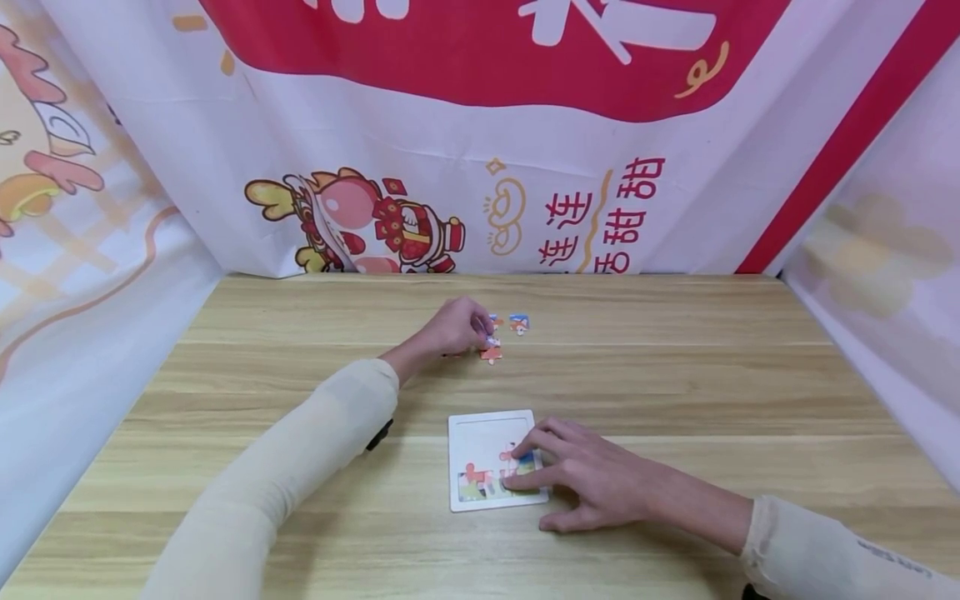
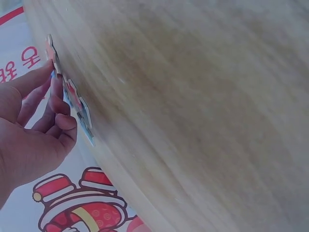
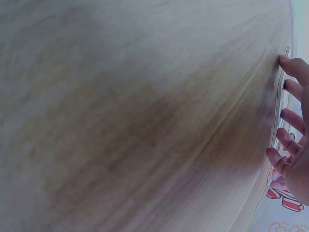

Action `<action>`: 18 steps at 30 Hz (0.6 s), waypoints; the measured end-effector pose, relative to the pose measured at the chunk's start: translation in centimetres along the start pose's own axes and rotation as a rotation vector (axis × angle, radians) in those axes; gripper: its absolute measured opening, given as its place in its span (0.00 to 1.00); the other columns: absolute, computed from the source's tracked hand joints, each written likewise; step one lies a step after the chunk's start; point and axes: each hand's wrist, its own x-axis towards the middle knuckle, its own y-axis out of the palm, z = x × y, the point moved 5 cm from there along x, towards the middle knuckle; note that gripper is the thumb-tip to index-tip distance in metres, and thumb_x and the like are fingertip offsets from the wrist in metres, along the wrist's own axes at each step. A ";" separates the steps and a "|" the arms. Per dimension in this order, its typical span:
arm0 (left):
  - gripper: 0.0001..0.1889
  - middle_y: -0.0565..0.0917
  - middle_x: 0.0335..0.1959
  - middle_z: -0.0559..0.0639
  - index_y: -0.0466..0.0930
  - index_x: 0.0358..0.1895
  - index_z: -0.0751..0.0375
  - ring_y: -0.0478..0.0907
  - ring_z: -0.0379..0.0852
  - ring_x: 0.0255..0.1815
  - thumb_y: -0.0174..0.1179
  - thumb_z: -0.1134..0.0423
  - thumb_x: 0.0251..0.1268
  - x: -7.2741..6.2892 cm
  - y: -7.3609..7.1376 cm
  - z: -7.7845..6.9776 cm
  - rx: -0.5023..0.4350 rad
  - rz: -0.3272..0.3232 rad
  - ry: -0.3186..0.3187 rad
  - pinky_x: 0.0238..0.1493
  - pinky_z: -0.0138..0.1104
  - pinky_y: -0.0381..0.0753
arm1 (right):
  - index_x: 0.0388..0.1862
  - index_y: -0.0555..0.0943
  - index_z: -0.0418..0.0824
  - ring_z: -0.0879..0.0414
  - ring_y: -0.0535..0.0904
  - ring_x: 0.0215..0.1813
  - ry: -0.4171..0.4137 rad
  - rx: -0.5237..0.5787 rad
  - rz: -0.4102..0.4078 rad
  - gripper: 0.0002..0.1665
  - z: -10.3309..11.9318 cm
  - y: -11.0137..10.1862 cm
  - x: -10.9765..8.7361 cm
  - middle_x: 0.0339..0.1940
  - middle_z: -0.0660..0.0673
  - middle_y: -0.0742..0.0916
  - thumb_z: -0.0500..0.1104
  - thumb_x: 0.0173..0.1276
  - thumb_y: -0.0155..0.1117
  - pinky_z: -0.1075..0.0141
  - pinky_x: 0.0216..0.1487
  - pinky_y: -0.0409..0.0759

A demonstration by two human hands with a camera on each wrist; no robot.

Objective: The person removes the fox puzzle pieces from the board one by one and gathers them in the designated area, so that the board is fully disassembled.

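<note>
Toward the back of the table, my left hand (image 1: 453,326) has its fingers curled at a small cluster of loose jigsaw pieces. In the left wrist view its fingertips pinch a jigsaw piece (image 2: 51,52) with an orange face, close to the tabletop. My right hand (image 1: 600,479) is spread over the right side of a white puzzle tray (image 1: 454,450), fingertips resting on fitted pieces. An orange-and-green jigsaw piece (image 1: 472,490) lies in the tray's lower left. The tray's upper part shows bare white, and the right hand covers some of its pieces.
Beside the left hand lie another jigsaw piece (image 1: 519,323), blue and orange, and an orange piece (image 1: 491,356). The wooden table (image 1: 637,358) ends at a printed cloth backdrop (image 1: 465,133), with more cloth along both sides.
</note>
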 end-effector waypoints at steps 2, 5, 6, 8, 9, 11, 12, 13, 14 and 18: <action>0.06 0.86 0.33 0.55 0.87 0.39 0.67 0.80 0.45 0.35 0.71 0.76 0.59 0.1 0.0 0.0 0.023 -0.001 0.003 0.37 0.31 0.78 | 0.69 0.80 0.60 0.55 0.68 0.66 0.005 0.004 0.006 0.32 0.0 0.0 0.0 0.68 0.51 0.78 0.65 0.69 0.68 0.53 0.65 0.74; 0.05 0.85 0.33 0.54 0.87 0.37 0.66 0.78 0.45 0.35 0.72 0.76 0.59 0.1 0.1 -0.1 0.052 -0.003 0.005 0.39 0.32 0.78 | 0.70 0.80 0.60 0.55 0.68 0.66 0.011 0.008 0.012 0.32 0.0 0.0 0.0 0.68 0.51 0.78 0.65 0.69 0.68 0.52 0.65 0.73; 0.05 0.84 0.33 0.54 0.87 0.37 0.65 0.78 0.45 0.35 0.72 0.76 0.59 0.1 0.0 -0.1 0.056 -0.004 0.003 0.39 0.33 0.78 | 0.70 0.80 0.60 0.55 0.68 0.66 0.011 0.007 0.012 0.32 0.0 0.0 0.0 0.68 0.51 0.78 0.65 0.69 0.68 0.52 0.65 0.73; 0.05 0.84 0.33 0.53 0.87 0.37 0.65 0.78 0.45 0.35 0.72 0.75 0.60 0.1 0.0 -0.1 0.067 -0.004 0.004 0.40 0.33 0.78 | 0.70 0.80 0.60 0.55 0.68 0.66 0.011 0.006 0.012 0.32 0.0 0.0 0.0 0.68 0.51 0.78 0.65 0.69 0.68 0.52 0.65 0.73; 0.05 0.84 0.33 0.54 0.87 0.37 0.65 0.78 0.46 0.35 0.72 0.74 0.60 0.0 -0.1 -0.1 0.069 -0.005 0.007 0.40 0.34 0.78 | 0.70 0.80 0.60 0.55 0.68 0.66 0.011 0.005 0.012 0.32 0.0 0.0 0.0 0.68 0.51 0.78 0.65 0.69 0.68 0.52 0.65 0.73; 0.05 0.84 0.33 0.53 0.87 0.38 0.64 0.78 0.46 0.35 0.73 0.73 0.61 -0.1 -0.2 -0.3 0.077 -0.014 0.015 0.41 0.34 0.78 | 0.70 0.80 0.60 0.55 0.68 0.66 0.010 0.002 0.012 0.32 0.0 -0.1 0.0 0.68 0.51 0.78 0.65 0.69 0.68 0.53 0.65 0.73; 0.05 0.84 0.33 0.53 0.86 0.38 0.64 0.78 0.46 0.36 0.73 0.72 0.61 -0.2 -0.3 -0.3 0.078 -0.020 0.019 0.41 0.35 0.78 | 0.70 0.80 0.60 0.55 0.68 0.66 0.009 0.001 0.012 0.32 0.0 -0.1 0.0 0.68 0.51 0.78 0.65 0.69 0.68 0.53 0.65 0.73; 0.05 0.84 0.34 0.53 0.86 0.38 0.64 0.78 0.46 0.36 0.73 0.71 0.61 -0.4 -0.4 -0.4 0.078 -0.025 0.026 0.41 0.35 0.78 | 0.70 0.80 0.60 0.55 0.68 0.66 0.008 0.001 0.010 0.32 0.0 -0.1 0.0 0.68 0.51 0.78 0.65 0.69 0.68 0.53 0.65 0.73; 0.05 0.84 0.33 0.53 0.86 0.38 0.65 0.78 0.46 0.36 0.73 0.71 0.62 -0.5 -0.5 -0.5 0.076 -0.031 0.037 0.42 0.35 0.78 | 0.70 0.80 0.60 0.55 0.68 0.66 0.005 0.001 0.009 0.32 0.0 -0.1 0.0 0.68 0.51 0.78 0.65 0.69 0.69 0.53 0.65 0.74; 0.03 0.84 0.33 0.53 0.87 0.38 0.66 0.77 0.46 0.36 0.70 0.72 0.64 -1.3 -0.6 -0.8 0.076 -0.026 0.104 0.40 0.35 0.78 | 0.70 0.80 0.60 0.55 0.68 0.66 -0.007 -0.001 -0.001 0.33 0.0 -0.1 0.0 0.68 0.51 0.78 0.65 0.68 0.69 0.53 0.64 0.74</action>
